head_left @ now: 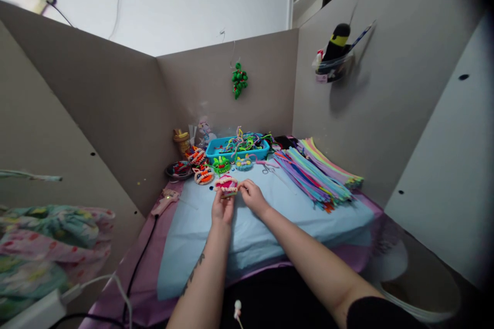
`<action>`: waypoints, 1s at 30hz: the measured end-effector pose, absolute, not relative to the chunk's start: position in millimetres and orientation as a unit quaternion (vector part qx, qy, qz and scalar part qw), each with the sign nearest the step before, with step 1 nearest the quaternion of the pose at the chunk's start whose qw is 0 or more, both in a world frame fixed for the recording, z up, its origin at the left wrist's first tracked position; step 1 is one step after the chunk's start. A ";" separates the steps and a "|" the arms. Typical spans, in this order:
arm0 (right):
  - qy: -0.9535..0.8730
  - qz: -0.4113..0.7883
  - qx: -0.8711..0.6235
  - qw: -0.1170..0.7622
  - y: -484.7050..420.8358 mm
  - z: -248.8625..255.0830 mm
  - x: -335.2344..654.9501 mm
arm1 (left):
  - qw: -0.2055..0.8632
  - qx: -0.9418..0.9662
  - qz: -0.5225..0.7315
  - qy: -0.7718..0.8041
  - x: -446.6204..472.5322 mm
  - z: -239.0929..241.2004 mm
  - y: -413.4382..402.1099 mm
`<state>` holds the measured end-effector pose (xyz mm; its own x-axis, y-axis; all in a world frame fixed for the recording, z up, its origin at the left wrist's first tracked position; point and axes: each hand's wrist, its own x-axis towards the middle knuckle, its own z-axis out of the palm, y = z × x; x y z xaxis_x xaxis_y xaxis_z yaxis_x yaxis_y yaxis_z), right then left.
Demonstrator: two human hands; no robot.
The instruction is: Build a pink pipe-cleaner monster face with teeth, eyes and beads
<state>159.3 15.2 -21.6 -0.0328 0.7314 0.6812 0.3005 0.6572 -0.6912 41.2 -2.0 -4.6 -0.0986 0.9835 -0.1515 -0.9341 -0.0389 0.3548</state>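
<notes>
My left hand (222,209) grips a small pink-and-cream fuzzy figure (227,184) from below, its rounded shape like an open mouth with a pale toothed edge. Close by its right edge, my right hand (251,196) is closed in a pinch; what sits between those fingertips is too small to make out. Just beyond lie similar figures: an orange-and-cream one (203,175), a green one (221,165) and a light blue one with yellow (244,163). Scissors (267,168) with pink handles rest to the right of them.
A blue tray (216,156) of tangled pipe-cleaner pieces stands at the back. Bundles of coloured pipe cleaners (312,175) lie right. At left are a dark bowl (179,170) and a pink glue gun (166,200) with a black cord. Grey panels (227,108) enclose the table.
</notes>
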 end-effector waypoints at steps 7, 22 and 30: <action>-0.706 0.185 -0.350 0.587 4.2 -14.7 160.5 | 0.669 0.073 0.716 0.184 40.7 -4.6 -1.9; -0.702 0.172 -0.351 0.595 8.7 -17.9 159.6 | 0.672 0.061 0.714 0.188 41.0 -4.0 -2.7; -0.678 0.171 -0.386 0.602 12.4 -20.5 159.7 | 0.667 0.061 0.719 0.185 40.1 -4.2 -2.0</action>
<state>159.7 12.4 -20.5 0.0231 0.7285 0.6846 0.3177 0.6439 -0.6960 40.1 -2.0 -4.2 -0.1040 0.9818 -0.1590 -0.9364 -0.0428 0.3483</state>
